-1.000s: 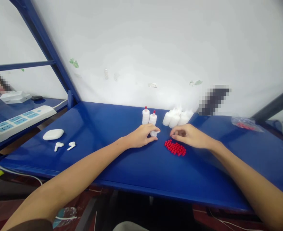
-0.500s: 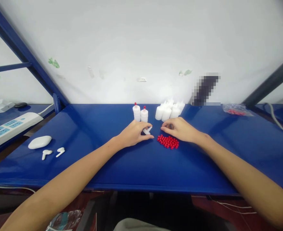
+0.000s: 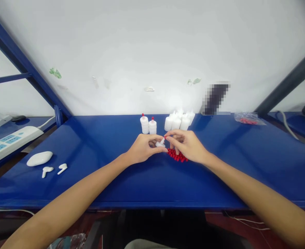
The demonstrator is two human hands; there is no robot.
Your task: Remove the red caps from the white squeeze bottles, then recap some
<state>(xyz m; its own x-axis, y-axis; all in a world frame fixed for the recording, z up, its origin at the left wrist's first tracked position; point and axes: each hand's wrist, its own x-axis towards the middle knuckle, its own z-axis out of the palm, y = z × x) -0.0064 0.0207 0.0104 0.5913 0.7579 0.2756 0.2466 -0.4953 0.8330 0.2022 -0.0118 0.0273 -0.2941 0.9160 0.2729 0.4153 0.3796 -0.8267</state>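
Observation:
My left hand (image 3: 143, 148) is wrapped round a small white squeeze bottle (image 3: 159, 144), its pointed nozzle tilted up to the right. With thumb and index finger, my right hand (image 3: 190, 145) pinches a red cap (image 3: 165, 137) at the nozzle's tip; whether it is fully seated I cannot tell. Under my right fingers lies a heap of small red caps (image 3: 178, 156), partly covered. Two white bottles with red tips (image 3: 145, 125) stand upright behind my left hand. A cluster of white bottles without red caps (image 3: 176, 122) stands behind my right hand.
On the left of the blue table (image 3: 147, 186) lie a white earbud case (image 3: 39, 158) and two earbuds (image 3: 62, 168). A power strip (image 3: 15, 140) sits beyond them. At the back right lies a clear bag with red pieces (image 3: 249, 120).
My right hand has moved left from above the red caps to the bottle's nozzle, a red cap now showing there. My left hand has tipped the bottle's nozzle towards it. The camera view has shifted.

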